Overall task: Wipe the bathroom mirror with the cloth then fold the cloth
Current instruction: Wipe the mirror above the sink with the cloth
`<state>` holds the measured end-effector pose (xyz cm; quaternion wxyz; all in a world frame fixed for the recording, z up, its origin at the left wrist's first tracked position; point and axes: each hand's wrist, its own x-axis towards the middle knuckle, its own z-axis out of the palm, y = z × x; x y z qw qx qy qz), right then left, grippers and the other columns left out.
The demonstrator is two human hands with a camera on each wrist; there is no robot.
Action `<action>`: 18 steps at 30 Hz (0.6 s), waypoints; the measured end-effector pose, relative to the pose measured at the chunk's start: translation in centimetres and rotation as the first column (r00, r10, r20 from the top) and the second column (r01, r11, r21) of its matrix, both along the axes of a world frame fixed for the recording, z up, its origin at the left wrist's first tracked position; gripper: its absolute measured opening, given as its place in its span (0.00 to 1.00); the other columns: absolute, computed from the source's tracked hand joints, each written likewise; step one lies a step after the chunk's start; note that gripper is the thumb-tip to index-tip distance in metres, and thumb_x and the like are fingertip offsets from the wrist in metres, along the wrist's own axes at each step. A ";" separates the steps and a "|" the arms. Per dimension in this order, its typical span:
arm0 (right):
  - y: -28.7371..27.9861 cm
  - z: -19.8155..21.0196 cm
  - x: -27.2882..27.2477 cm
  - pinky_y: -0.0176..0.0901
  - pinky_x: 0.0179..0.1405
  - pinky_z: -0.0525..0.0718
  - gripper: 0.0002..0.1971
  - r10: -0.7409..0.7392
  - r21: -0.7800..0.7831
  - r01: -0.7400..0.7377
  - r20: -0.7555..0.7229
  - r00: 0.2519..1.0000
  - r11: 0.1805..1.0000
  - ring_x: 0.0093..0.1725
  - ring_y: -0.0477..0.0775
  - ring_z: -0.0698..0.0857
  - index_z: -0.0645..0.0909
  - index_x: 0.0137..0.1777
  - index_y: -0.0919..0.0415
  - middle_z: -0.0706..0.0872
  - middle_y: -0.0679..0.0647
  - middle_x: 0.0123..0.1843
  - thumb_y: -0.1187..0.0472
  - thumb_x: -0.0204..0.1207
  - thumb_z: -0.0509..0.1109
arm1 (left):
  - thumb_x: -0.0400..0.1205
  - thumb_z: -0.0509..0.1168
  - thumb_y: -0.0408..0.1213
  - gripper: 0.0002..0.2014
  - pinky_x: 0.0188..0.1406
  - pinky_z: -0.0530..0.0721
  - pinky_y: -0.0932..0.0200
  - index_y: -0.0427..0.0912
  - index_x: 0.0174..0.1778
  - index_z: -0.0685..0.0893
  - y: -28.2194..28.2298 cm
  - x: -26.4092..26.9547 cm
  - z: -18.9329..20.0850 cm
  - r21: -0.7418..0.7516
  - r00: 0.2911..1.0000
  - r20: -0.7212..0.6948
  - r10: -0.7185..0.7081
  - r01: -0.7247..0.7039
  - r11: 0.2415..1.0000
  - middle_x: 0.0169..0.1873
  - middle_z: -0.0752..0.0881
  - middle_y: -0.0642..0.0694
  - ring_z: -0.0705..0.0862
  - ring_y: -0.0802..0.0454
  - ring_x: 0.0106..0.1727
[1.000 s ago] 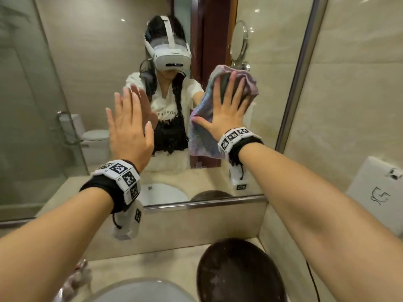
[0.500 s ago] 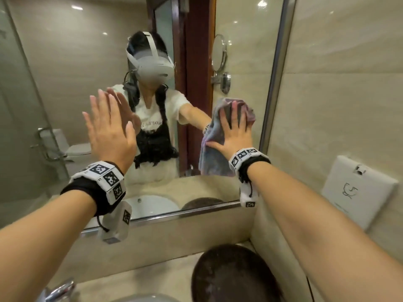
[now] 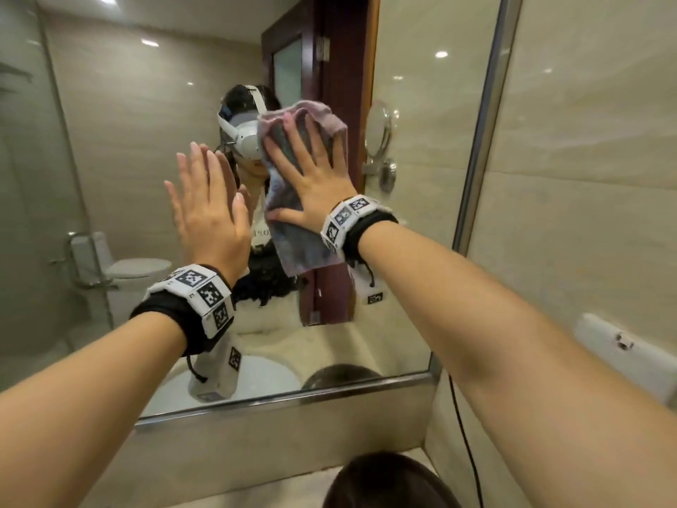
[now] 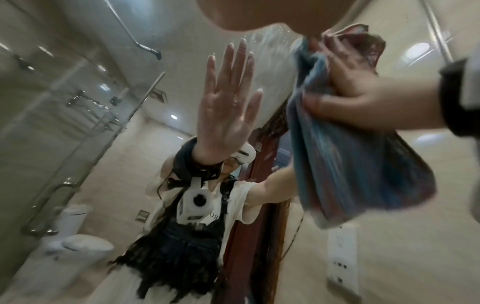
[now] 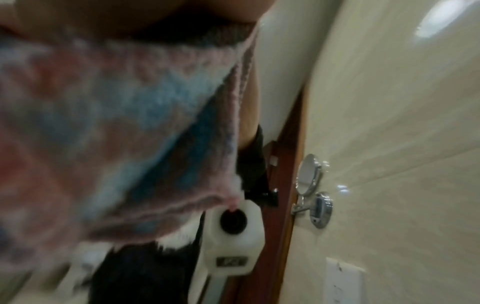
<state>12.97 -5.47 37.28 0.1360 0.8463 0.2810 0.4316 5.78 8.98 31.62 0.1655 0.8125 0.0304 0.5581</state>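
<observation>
The bathroom mirror (image 3: 421, 221) fills the wall ahead, framed in metal. My right hand (image 3: 311, 177) presses a pink and blue cloth (image 3: 296, 247) flat against the glass with straight, spread fingers; the cloth (image 4: 345, 164) hangs down below the palm. In the right wrist view the cloth (image 5: 109, 123) fills most of the picture, blurred. My left hand (image 3: 205, 210) is held flat and upright with straight fingers just left of the cloth, at or very near the glass. Its reflection shows an open palm in the left wrist view.
A stone counter (image 3: 278, 485) with a white basin lies below the mirror, and a dark round object (image 3: 388, 482) sits at the counter's right. The tiled side wall (image 3: 586, 214) at right carries a white switch plate (image 3: 630, 357).
My right hand has slid the cloth up and to the left across the mirror. My left hand has stayed flat beside it, and the two hands are closer together now.
</observation>
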 end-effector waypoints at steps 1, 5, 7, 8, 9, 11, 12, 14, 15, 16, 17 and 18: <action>-0.1 -1.9 0.0 0.70 0.68 0.20 0.50 0.020 -0.120 -0.018 0.017 1.000 0.993 0.82 0.72 0.40 0.43 0.83 0.49 0.43 0.61 0.85 0.25 0.68 0.56 | 0.85 0.51 0.40 0.29 0.79 0.37 0.48 0.35 0.82 0.53 0.2 -0.1 -0.3 -0.007 1.000 -0.005 -0.005 0.005 1.000 0.83 0.50 0.38 0.46 0.42 0.83; -1.8 -7.1 0.2 0.74 0.73 0.30 0.34 0.096 -0.608 -0.109 -0.053 0.994 0.786 0.82 0.68 0.56 0.58 0.81 0.42 0.59 0.58 0.84 0.37 0.75 0.59 | 0.85 0.49 0.42 0.30 0.79 0.37 0.46 0.36 0.82 0.52 0.6 -0.5 -1.5 0.009 0.999 -0.046 0.006 -0.006 1.000 0.83 0.50 0.39 0.45 0.43 0.83; -2.9 -6.8 1.1 0.67 0.77 0.28 0.26 0.203 -0.738 -0.152 -0.020 0.979 0.658 0.78 0.65 0.69 0.71 0.75 0.42 0.72 0.55 0.78 0.41 0.77 0.61 | 0.85 0.49 0.41 0.29 0.79 0.36 0.47 0.36 0.82 0.52 0.6 -0.6 -1.4 0.033 0.998 -0.053 0.013 -0.011 0.999 0.83 0.50 0.39 0.45 0.43 0.83; -3.4 -5.9 1.6 0.65 0.78 0.30 0.26 0.228 -0.758 -0.159 -0.014 0.974 0.632 0.78 0.63 0.69 0.70 0.75 0.41 0.72 0.53 0.78 0.40 0.77 0.61 | 0.85 0.49 0.41 0.29 0.79 0.36 0.47 0.36 0.82 0.52 0.5 -0.5 -1.1 0.043 0.999 -0.049 0.013 -0.011 0.999 0.83 0.50 0.39 0.45 0.43 0.83; -4.1 -4.9 1.8 0.66 0.79 0.35 0.29 0.209 -0.729 -0.158 -0.021 0.978 0.666 0.80 0.61 0.64 0.64 0.78 0.39 0.67 0.52 0.81 0.37 0.77 0.58 | 0.85 0.49 0.41 0.30 0.79 0.36 0.47 0.36 0.82 0.52 0.4 -0.6 -0.8 0.049 0.999 -0.043 0.012 -0.010 0.999 0.83 0.50 0.39 0.45 0.43 0.83; -5.6 -2.6 1.8 0.72 0.76 0.40 0.38 0.124 -0.544 -0.101 0.006 0.992 0.833 0.84 0.62 0.51 0.47 0.81 0.37 0.52 0.51 0.85 0.30 0.72 0.53 | 0.85 0.49 0.42 0.30 0.78 0.35 0.48 0.36 0.82 0.53 0.1 -0.5 -0.1 0.050 1.000 -0.024 0.008 -0.007 0.999 0.83 0.50 0.39 0.45 0.43 0.83; -6.3 -1.2 1.5 0.75 0.75 0.38 0.42 0.055 -0.426 -0.047 0.005 0.998 0.903 0.84 0.64 0.45 0.41 0.81 0.38 0.46 0.51 0.86 0.27 0.71 0.53 | 0.85 0.49 0.42 0.30 0.78 0.35 0.49 0.36 0.82 0.53 0.0 -0.4 0.2 0.049 1.000 -0.015 0.008 -0.007 0.999 0.83 0.50 0.39 0.45 0.43 0.83; -7.4 1.9 1.1 0.81 0.74 0.39 0.47 -0.092 -0.109 0.083 -0.075 0.993 0.991 0.83 0.66 0.35 0.35 0.81 0.40 0.35 0.53 0.85 0.25 0.69 0.54 | 0.86 0.51 0.41 0.29 0.79 0.35 0.48 0.36 0.82 0.53 -0.3 0.0 1.2 0.067 1.000 0.000 0.008 -0.008 0.998 0.83 0.50 0.39 0.45 0.44 0.83; -7.9 3.6 0.8 0.81 0.74 0.38 0.49 -0.137 0.113 0.155 -0.150 0.979 0.981 0.82 0.66 0.33 0.33 0.81 0.41 0.31 0.54 0.84 0.24 0.68 0.55 | 0.86 0.52 0.40 0.29 0.79 0.35 0.48 0.35 0.82 0.53 -0.4 0.2 1.7 0.079 1.000 0.011 0.008 -0.009 0.997 0.83 0.50 0.39 0.45 0.44 0.83; -8.4 5.1 0.4 0.79 0.74 0.37 0.51 -0.143 0.376 0.226 -0.236 0.961 0.899 0.82 0.67 0.31 0.31 0.81 0.43 0.30 0.56 0.84 0.24 0.68 0.55 | 0.86 0.52 0.40 0.29 0.79 0.35 0.47 0.36 0.82 0.53 -0.5 0.4 2.3 0.088 1.000 0.020 0.007 -0.009 0.996 0.83 0.50 0.39 0.45 0.43 0.83; -8.9 6.4 0.1 0.76 0.75 0.37 0.51 -0.122 0.606 0.298 -0.314 0.941 0.737 0.82 0.68 0.32 0.31 0.81 0.45 0.30 0.57 0.84 0.24 0.68 0.54 | 0.86 0.52 0.40 0.29 0.79 0.36 0.47 0.36 0.82 0.53 -0.6 0.5 2.9 0.095 1.000 0.027 0.006 -0.009 0.995 0.83 0.50 0.38 0.45 0.43 0.83; -9.6 7.3 -0.1 0.74 0.76 0.38 0.50 -0.094 0.741 0.360 -0.376 0.922 0.567 0.82 0.69 0.34 0.31 0.82 0.47 0.31 0.58 0.84 0.24 0.70 0.52 | 0.86 0.52 0.40 0.29 0.79 0.36 0.47 0.36 0.82 0.53 -0.8 0.6 3.5 0.100 0.999 0.036 0.003 -0.007 0.995 0.83 0.50 0.38 0.45 0.43 0.83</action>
